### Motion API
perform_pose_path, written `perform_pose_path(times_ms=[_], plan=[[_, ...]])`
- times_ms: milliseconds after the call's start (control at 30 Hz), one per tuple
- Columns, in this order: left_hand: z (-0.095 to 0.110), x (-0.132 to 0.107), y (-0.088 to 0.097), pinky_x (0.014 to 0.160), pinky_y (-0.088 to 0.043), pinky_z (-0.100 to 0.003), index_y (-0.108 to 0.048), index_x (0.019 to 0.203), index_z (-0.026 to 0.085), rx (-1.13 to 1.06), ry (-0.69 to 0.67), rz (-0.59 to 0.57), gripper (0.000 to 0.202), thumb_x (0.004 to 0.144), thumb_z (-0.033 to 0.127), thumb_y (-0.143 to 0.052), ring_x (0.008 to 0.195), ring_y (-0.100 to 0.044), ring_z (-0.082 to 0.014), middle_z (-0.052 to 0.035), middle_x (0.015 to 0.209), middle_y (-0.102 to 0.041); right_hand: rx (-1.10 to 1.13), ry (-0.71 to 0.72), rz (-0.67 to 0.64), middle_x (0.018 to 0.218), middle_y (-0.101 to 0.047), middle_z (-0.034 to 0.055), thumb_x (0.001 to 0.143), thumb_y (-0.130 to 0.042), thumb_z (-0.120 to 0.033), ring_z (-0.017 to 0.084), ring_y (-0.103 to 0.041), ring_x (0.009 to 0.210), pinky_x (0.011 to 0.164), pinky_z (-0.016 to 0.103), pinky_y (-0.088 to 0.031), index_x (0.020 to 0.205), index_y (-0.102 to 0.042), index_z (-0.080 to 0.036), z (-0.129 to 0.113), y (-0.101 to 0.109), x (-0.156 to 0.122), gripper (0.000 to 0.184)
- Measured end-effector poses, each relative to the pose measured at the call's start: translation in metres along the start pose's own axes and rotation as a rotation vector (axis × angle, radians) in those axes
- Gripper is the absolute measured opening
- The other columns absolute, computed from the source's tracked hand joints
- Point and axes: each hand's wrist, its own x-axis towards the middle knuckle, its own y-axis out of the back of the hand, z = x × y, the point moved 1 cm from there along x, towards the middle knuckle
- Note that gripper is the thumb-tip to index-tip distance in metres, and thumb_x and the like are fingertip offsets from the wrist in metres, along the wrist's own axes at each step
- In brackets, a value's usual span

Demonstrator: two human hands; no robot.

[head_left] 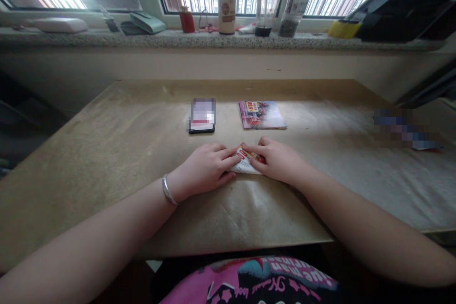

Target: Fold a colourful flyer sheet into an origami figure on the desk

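Observation:
On the table in front of me lies a small folded paper (245, 165), white with red print and coloured patches, pointed at its top. My left hand (210, 166) has its fingertips on the left part of the paper, with the thumb by its lower edge. From the other side, my right hand (276, 159) grips the paper's right part, index finger and thumb on it and the other fingers curled. The hands cover both side corners of the paper. Beyond them is a stack of colourful printed paper sheets (263, 115).
A phone (202, 116), its screen blurred, lies left of the stack on the tan-covered table (107, 152). A blurred bluish item (406, 130) rests at the far right. The windowsill (199, 40) holds a red bottle (187, 20), a tall cylinder (227, 0) and clear containers (292, 14).

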Motion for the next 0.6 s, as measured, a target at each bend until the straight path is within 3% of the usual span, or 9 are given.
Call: perform_pose_path(times_ms=[100, 200, 333, 600], plan=[[0.003, 0.000, 0.001, 0.097, -0.046, -0.043, -0.053, 0.132, 0.022, -0.030, 0.045, 0.007, 0.044, 0.092, 0.040, -0.051, 0.112, -0.054, -0.0269, -0.0060, 0.134, -0.056, -0.015, 0.009, 0.016, 0.103, -0.060, 0.0073, 0.092, -0.044, -0.042, 0.020, -0.061, 0.085, 0.069, 0.028, -0.040, 0.136, -0.053, -0.034, -0.001, 0.000, -0.001, 0.046], [0.006, -0.001, 0.002, 0.099, -0.044, -0.043, -0.053, 0.131, 0.020, -0.029, 0.180, 0.016, 0.044, 0.094, 0.045, -0.046, 0.113, -0.053, -0.0267, -0.0082, 0.127, -0.058, -0.019, -0.013, 0.026, 0.105, -0.061, 0.0083, 0.093, -0.043, -0.041, 0.021, -0.062, 0.088, 0.071, 0.029, -0.042, 0.135, -0.054, -0.031, -0.003, 0.000, -0.002, 0.045], [0.009, 0.000, 0.004, 0.086, -0.048, -0.042, -0.063, 0.107, 0.015, 0.056, 0.405, -0.020, 0.040, 0.093, 0.047, -0.044, 0.096, -0.057, -0.0276, -0.0106, 0.100, -0.062, -0.032, -0.055, 0.030, 0.104, -0.062, 0.0090, 0.092, -0.044, -0.040, 0.023, -0.063, 0.089, 0.070, 0.031, -0.043, 0.131, -0.058, -0.028, -0.006, 0.000, -0.001, 0.043], [0.010, -0.001, 0.008, 0.069, -0.048, -0.034, -0.057, 0.102, 0.019, -0.113, 0.557, -0.097, 0.033, 0.094, 0.047, -0.042, 0.081, -0.061, -0.0214, -0.0066, 0.099, -0.060, 0.008, -0.044, 0.044, 0.105, -0.061, 0.0107, 0.090, -0.049, -0.047, 0.026, -0.062, 0.095, 0.078, 0.034, -0.046, 0.126, -0.060, -0.023, -0.006, 0.000, 0.001, 0.045]])
